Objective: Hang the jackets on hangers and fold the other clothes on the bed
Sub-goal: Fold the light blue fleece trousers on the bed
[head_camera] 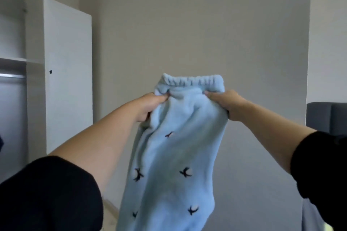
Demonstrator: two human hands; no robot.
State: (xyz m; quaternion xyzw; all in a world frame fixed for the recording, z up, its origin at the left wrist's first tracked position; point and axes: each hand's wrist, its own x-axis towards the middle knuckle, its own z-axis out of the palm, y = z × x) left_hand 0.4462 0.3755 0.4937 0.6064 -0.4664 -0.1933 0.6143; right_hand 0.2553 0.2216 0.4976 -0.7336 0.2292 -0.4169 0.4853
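Both arms reach forward and up at chest height. The left hand (pixel 150 106) and right hand (pixel 226 104) each pinch the fleece pants (pixel 174 165) just below the waistband, fingers curled into the fabric. The pants hang in the air before the wall (pixel 187 24).

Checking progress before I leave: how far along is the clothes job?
Done: no hung or folded clothes show. In hand: left hand and right hand grip light blue fleece trousers with dark motifs by the waistband, unfolded. Left: folding them; the rest is unseen.
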